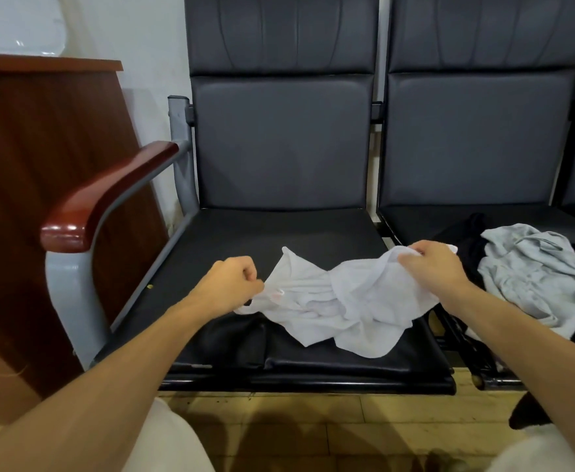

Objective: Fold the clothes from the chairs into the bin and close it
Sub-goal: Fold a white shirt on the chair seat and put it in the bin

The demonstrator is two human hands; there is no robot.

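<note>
I see the white shirt (340,301) lying crumpled on the front of the chair seat (245,240), with its long axis running left to right. My left hand (233,284) pinches its left end and my right hand (432,264) grips its right end, both equally near.

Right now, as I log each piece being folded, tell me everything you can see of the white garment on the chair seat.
The white garment is thin, soft-looking cloth, crumpled and not yet folded, with a strap-like loop at its left end. It lies across the front of the black chair seat, its right end raised. The left hand pinches the left edge; the right hand grips the raised right end.
</note>
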